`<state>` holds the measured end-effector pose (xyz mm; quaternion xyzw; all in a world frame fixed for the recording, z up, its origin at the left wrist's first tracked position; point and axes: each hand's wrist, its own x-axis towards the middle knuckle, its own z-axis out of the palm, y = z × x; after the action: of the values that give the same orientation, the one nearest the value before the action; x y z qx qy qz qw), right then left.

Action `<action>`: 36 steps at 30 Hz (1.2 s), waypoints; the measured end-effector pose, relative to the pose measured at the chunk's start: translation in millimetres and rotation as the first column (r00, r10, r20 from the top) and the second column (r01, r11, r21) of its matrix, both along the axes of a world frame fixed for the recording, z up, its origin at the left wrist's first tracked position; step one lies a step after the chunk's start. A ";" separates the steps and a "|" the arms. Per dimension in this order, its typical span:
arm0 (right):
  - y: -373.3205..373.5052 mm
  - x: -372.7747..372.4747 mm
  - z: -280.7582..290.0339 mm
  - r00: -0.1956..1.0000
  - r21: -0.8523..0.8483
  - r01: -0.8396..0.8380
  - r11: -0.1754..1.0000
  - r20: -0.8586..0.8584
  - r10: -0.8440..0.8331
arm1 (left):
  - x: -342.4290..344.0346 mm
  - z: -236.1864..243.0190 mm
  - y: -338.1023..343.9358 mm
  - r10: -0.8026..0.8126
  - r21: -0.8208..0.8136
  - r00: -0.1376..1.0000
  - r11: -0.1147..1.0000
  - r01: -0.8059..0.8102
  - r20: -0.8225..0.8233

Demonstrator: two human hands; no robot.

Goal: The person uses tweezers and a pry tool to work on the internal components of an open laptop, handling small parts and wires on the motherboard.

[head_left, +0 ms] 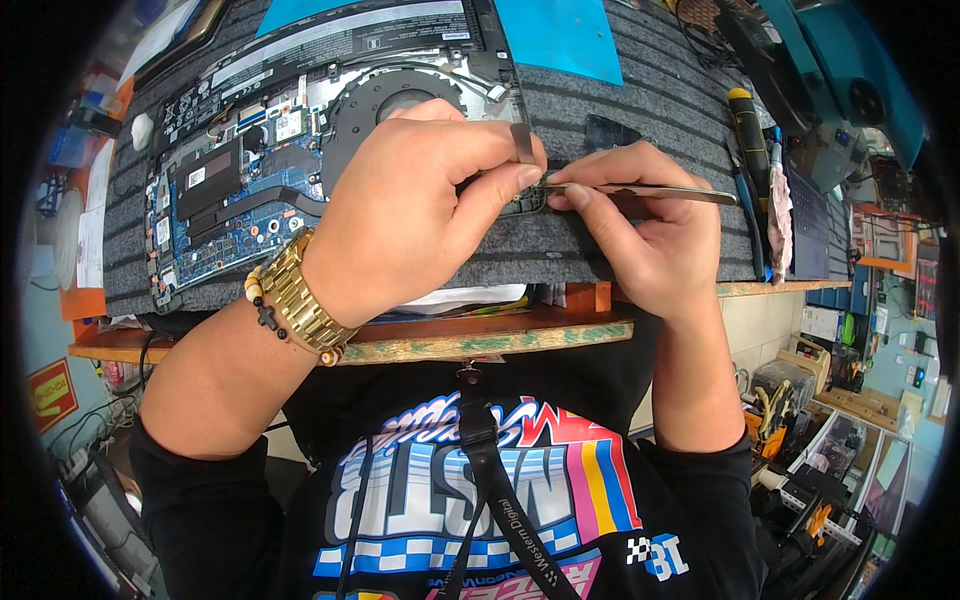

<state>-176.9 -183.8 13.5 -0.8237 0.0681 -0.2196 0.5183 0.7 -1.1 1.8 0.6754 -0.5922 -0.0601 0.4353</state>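
Note:
An opened laptop base (265, 158) shows its blue circuit board, battery and black fan (355, 100) on a grey striped mat. My left hand (420, 200) is closed over its right side, thumb and index finger pinched at a thin grey strip (521, 142), apparently a flat cable, near the right edge. My right hand (650, 215) holds long metal tweezers (690, 192) almost level, their tips at the laptop's right edge beside my left thumb; what lies between the tips is too small to make out.
A cyan sheet (560, 35) lies behind the laptop. To the right are a yellow-and-black screwdriver (745, 130), crumpled tissue (780, 215), a dark keyboard (810, 245) and a teal stand (860, 80). The wooden bench edge (530, 340) runs along the front, below my wrists.

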 end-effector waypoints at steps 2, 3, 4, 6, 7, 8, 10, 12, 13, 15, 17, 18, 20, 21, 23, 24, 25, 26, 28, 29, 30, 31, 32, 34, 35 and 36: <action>-0.6 0.8 1.4 1.000 -0.059 -0.009 0.998 -0.013 0.008 | 0.0 -0.1 0.1 0.002 0.001 1.000 1.000 -0.002 -0.004; -1.3 0.8 1.2 1.000 -0.059 -0.009 0.998 -0.013 0.008 | 0.1 -0.1 0.3 0.000 -0.004 1.000 1.000 0.000 -0.001; -2.2 0.8 0.9 1.000 -0.106 -0.021 0.994 -0.005 0.021 | 0.2 -0.1 0.5 -0.002 -0.008 1.000 1.000 0.002 0.002; -2.3 -0.1 -0.1 1.000 -0.154 -0.030 0.988 0.003 0.031 | 0.0 0.5 0.4 0.000 -0.003 1.000 1.000 0.000 -0.003; -1.1 -0.5 -1.1 1.000 -0.120 -0.017 0.993 0.014 0.019 | -0.2 0.8 0.2 0.003 0.002 1.000 1.000 -0.002 -0.008; -0.2 -0.2 -2.0 1.000 -0.085 -0.005 0.996 0.025 0.007 | -0.2 0.2 -0.2 0.002 0.002 1.000 1.000 -0.002 -0.007; 2.2 0.3 -1.5 1.000 -0.103 0.003 0.995 0.028 0.000 | -0.1 -1.7 -1.1 -0.006 -0.026 1.000 1.000 0.005 -0.008; 2.8 0.7 1.0 1.000 -0.120 0.011 0.993 0.028 -0.008 | -0.1 -1.6 -0.7 -0.003 -0.023 1.000 1.000 0.002 -0.004; 2.3 1.2 3.2 1.000 -0.206 -0.003 0.979 0.018 0.007 | 0.0 -1.6 -0.5 0.001 -0.020 1.000 1.000 -0.001 0.000; 2.1 2.1 5.2 1.000 -0.289 -0.018 0.957 0.008 0.021 | -0.2 -0.5 -0.1 0.005 -0.013 1.000 1.000 -0.005 0.004; 2.3 3.1 6.6 0.999 -0.315 -0.024 0.949 0.022 0.033 | -0.2 -0.3 -0.1 0.011 -0.006 1.000 1.000 -0.011 0.008; 1.8 3.7 7.6 0.999 -0.315 -0.026 0.949 0.022 0.035 | -0.1 -0.7 -0.5 0.008 -0.014 1.000 1.000 -0.008 0.007; 0.7 4.6 8.5 0.997 -0.345 -0.045 0.938 0.037 0.061 | -0.4 -0.5 -0.4 0.006 -0.022 1.000 1.000 -0.006 0.005; 0.9 4.7 7.9 0.997 -0.344 -0.045 0.938 0.036 0.062 | -0.8 0.5 0.0 0.014 -0.002 0.999 1.000 -0.014 -0.038; 2.0 4.8 7.7 0.995 -0.394 -0.048 0.918 0.057 0.077 | -0.8 0.9 0.8 0.023 0.018 0.996 1.000 -0.022 -0.083; 2.4 4.7 8.6 0.995 -0.395 -0.049 0.918 0.057 0.077 | -0.4 0.9 1.4 0.019 0.017 0.996 1.000 -0.017 -0.090; 2.9 4.7 9.9 0.995 -0.416 -0.053 0.908 0.052 0.082 | -0.2 0.9 1.8 0.014 0.017 0.995 1.000 -0.013 -0.097; 2.9 4.8 10.1 0.995 -0.435 -0.057 0.898 0.049 0.087 | -0.3 0.9 1.5 0.014 0.018 0.995 1.000 -0.013 -0.097; 3.0 5.2 8.8 0.995 -0.434 -0.056 0.899 0.055 0.088 | -0.8 0.9 0.8 0.014 0.011 0.996 1.000 -0.014 -0.084; 3.0 5.3 8.6 0.994 -0.433 -0.054 0.900 0.059 0.089 | -0.6 1.1 0.8 0.014 0.010 0.996 1.000 -0.013 -0.084; 2.9 5.3 8.7 0.994 -0.434 -0.053 0.900 0.060 0.088 | -0.2 1.3 0.9 0.012 0.016 0.997 1.000 -0.011 -0.079; 2.9 5.3 8.8 0.994 -0.424 -0.055 0.904 0.058 0.088 | 0.2 1.4 1.0 0.011 0.022 0.997 1.000 -0.009 -0.075; 2.8 5.3 8.6 0.995 -0.415 -0.058 0.908 0.055 0.089 | 0.4 1.5 1.0 0.010 0.022 0.997 1.000 -0.008 -0.075; 3.3 4.5 5.5 0.996 -0.386 -0.038 0.922 0.060 0.066 | 0.8 2.2 1.0 0.013 0.031 0.998 0.999 -0.011 -0.064; 3.4 4.0 3.8 0.997 -0.356 -0.019 0.934 0.063 0.045 | 0.5 2.7 1.1 0.012 0.030 0.998 0.999 -0.010 -0.064; 3.1 3.6 2.5 0.997 -0.357 -0.019 0.934 0.063 0.044 | 0.2 3.4 1.2 0.010 0.039 0.998 0.999 -0.008 -0.064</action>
<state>-173.3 -180.6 16.0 -0.8966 -0.0042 -0.2488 0.3663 0.9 0.1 5.2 0.6841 -0.5735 -0.0915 0.4413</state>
